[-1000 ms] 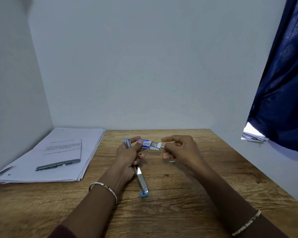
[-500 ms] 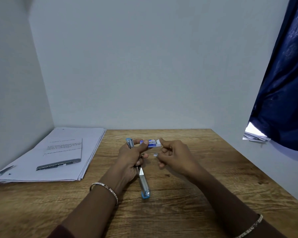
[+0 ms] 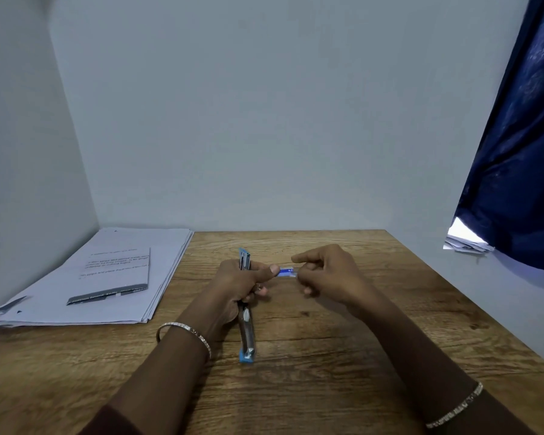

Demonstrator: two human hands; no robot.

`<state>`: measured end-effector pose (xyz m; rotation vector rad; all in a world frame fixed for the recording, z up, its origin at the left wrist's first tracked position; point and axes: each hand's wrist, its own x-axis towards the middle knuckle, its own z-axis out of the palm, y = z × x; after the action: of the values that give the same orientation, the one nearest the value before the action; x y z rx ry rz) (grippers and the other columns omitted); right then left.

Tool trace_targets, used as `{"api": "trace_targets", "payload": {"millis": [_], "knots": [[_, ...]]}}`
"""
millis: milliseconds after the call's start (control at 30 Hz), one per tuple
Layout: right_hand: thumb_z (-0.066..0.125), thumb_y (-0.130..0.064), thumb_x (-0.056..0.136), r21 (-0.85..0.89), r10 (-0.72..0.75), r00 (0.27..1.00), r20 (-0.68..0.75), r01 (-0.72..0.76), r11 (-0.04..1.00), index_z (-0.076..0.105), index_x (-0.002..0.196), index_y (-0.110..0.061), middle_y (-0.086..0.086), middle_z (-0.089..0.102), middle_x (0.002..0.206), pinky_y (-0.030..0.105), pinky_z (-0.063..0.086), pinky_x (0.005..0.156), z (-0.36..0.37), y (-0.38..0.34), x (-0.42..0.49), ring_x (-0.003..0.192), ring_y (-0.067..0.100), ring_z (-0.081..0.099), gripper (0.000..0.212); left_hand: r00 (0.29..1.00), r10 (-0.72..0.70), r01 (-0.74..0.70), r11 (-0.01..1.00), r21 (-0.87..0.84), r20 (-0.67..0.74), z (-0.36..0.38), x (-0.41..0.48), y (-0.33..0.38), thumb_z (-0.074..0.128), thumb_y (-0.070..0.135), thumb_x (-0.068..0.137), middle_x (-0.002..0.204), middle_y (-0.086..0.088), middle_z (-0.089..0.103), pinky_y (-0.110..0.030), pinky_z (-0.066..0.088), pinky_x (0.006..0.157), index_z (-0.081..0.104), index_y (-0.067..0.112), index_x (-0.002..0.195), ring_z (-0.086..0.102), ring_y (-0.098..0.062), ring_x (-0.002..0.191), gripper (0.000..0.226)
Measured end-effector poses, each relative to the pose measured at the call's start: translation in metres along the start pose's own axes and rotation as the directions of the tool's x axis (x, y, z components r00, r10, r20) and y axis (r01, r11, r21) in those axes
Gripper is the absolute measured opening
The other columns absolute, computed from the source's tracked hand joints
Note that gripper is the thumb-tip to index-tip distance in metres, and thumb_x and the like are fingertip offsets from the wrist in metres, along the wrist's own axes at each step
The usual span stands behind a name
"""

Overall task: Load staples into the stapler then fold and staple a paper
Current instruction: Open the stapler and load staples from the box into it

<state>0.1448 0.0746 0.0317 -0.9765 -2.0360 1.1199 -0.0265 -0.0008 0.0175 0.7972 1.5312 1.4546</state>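
A wooden table [image 3: 327,387] bears a paper stack [image 3: 107,312] (far left corner).

stapler [image 3: 247,337]: blue, swung open | staple box [image 3: 287,272]: seemingly closed | paper stack [image 3: 54,296]: far-left

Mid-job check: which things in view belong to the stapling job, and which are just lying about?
Job: open stapler and small staple box, both in the left hand's grip; right hand pinching the box's other end; folded paper on the paper stack, left.
Lying about: blue curtain; loose papers by its lower edge.
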Motion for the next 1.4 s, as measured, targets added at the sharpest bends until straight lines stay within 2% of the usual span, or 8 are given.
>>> {"api": "trace_targets", "payload": {"millis": [100,400,600,867,1000,1133,1267,1400], "knots": [[0.067,0.000,0.087,-0.041,-0.022,0.993,-0.116,0.017,0.999,0.079,0.098,-0.006,0.003,0.072,0.064,0.029,0.062,0.060,-0.008,0.001,0.003,0.053,0.010,0.066,0.018,0.999,-0.023,0.019,0.995,0.102,0.033,0.001,-0.001,-0.003,0.080,0.004,0.081,0.052,-0.006,0.063,-0.017,0.031,0.033,0.068,-0.001,0.083,0.049,-0.008,0.033,0.014],[0.071,-0.004,0.091,-0.008,-0.064,0.982,-0.176,0.063,0.998,0.076,0.096,-0.003,0.019,0.076,0.084,0.034,0.065,0.070,-0.001,0.006,0.004,0.070,0.022,0.072,0.007,1.000,0.016,-0.017,0.969,0.248,0.005,0.002,0.004,-0.011,0.085,0.015,0.078,0.063,-0.012,0.061,-0.020,0.034,0.034,0.070,-0.006,0.091,0.051,-0.013,0.038,0.029],[0.078,-0.007,0.087,0.117,-0.179,0.964,-0.199,0.205,0.972,0.076,0.094,-0.008,0.014,0.077,0.075,0.035,0.066,0.066,0.005,-0.004,0.000,0.066,0.023,0.078,0.008,0.994,-0.035,0.034,0.999,-0.009,-0.100,0.005,0.007,-0.001,0.054,0.044,0.100,0.049,-0.004,0.051,-0.015,0.027,0.029,0.063,0.000,0.088,0.045,-0.012,0.030,0.046],[0.085,-0.006,0.078,-0.013,-0.452,0.865,-0.216,0.461,0.887,0.082,0.091,-0.012,-0.009,0.078,0.076,0.015,0.058,0.065,0.020,-0.009,-0.007,0.067,0.002,0.074,0.015,0.972,-0.166,0.228,0.842,-0.488,0.169,0.014,-0.003,0.011,0.039,0.039,0.106,0.059,-0.010,0.050,-0.019,0.038,0.033,0.051,0.005,0.093,0.050,-0.019,0.042,0.039],[0.084,-0.006,0.080,-0.094,-0.517,0.838,-0.178,0.508,0.856,0.083,0.096,-0.017,-0.009,0.080,0.082,0.017,0.058,0.067,0.019,-0.010,-0.009,0.074,0.003,0.075,0.020,0.961,-0.172,0.266,0.789,-0.555,0.216,0.015,-0.005,0.009,0.043,0.044,0.104,0.059,-0.010,0.060,-0.036,0.061,0.054,0.055,0.007,0.090,0.064,-0.021,0.051,0.041],[0.084,-0.006,0.079,-0.134,-0.501,0.850,-0.164,0.484,0.865,0.083,0.095,-0.014,-0.006,0.080,0.080,0.016,0.057,0.064,0.016,-0.010,-0.008,0.070,0.005,0.074,0.018,0.960,-0.149,0.269,0.738,-0.619,0.238,0.016,-0.006,0.010,0.044,0.041,0.104,0.079,-0.015,0.059,-0.053,0.055,0.092,0.053,0.006,0.086,0.061,-0.026,0.090,0.040],[0.084,-0.002,0.078,-0.091,-0.481,0.868,-0.124,0.472,0.877,0.082,0.092,-0.010,-0.003,0.078,0.074,0.014,0.057,0.058,0.016,-0.010,-0.008,0.061,0.003,0.073,0.016,0.950,-0.115,0.276,0.742,-0.611,0.290,0.020,-0.010,0.011,0.043,0.039,0.105,0.087,-0.021,0.061,-0.056,0.051,0.098,0.052,0.007,0.082,0.067,-0.035,0.092,0.041],[0.085,-0.005,0.078,-0.124,-0.486,0.869,-0.093,0.475,0.871,0.083,0.091,-0.012,-0.005,0.078,0.074,0.017,0.059,0.060,0.015,-0.010,-0.006,0.063,0.004,0.074,0.015,0.953,-0.107,0.263,0.758,-0.597,0.284,0.021,-0.011,0.010,0.042,0.039,0.105,0.080,-0.015,0.055,-0.047,0.060,0.077,0.051,0.008,0.081,0.058,-0.027,0.078,0.040]]}}
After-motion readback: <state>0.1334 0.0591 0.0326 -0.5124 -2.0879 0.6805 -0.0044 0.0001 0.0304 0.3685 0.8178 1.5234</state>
